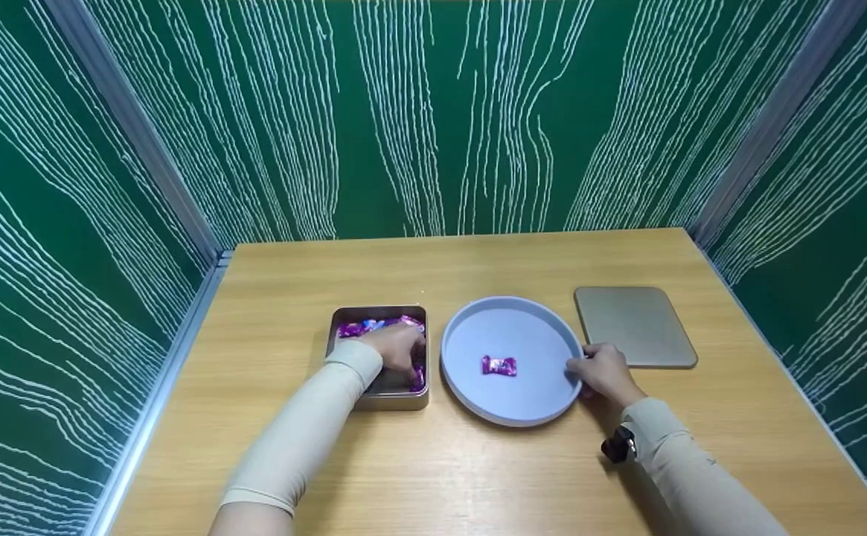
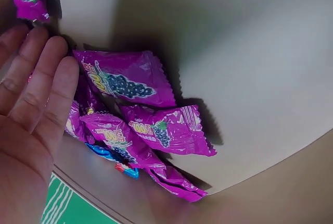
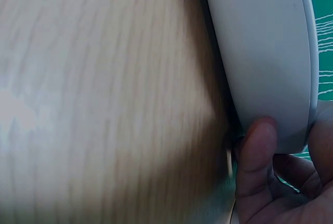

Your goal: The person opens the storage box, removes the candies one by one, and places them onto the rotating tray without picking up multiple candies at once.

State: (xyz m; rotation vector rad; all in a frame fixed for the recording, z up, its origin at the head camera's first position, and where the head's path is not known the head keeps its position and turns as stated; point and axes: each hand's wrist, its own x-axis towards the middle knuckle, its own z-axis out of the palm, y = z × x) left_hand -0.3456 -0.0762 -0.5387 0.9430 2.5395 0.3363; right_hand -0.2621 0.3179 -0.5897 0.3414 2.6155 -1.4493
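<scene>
My left hand (image 1: 397,348) reaches down into a rectangular metal tin (image 1: 392,402) that holds several purple-wrapped candies (image 2: 130,81). In the left wrist view its fingers (image 2: 57,86) lie fairly straight beside the candies, and one more candy (image 2: 31,0) sits past the fingertips. Whether the thumb touches anything is hidden. At the right side, my right hand (image 1: 606,374) grips the rim of a round, pale grey-blue tray (image 1: 530,331), thumb over the edge and fingers at its outer wall. A single purple candy (image 1: 499,365) lies inside the tray.
A flat metal lid (image 1: 635,327) with rounded corners lies to the right of the tray, behind my right hand. Everything stands on a wooden table (image 1: 470,484). Green panels (image 1: 440,112) with white lines enclose the table's back and sides.
</scene>
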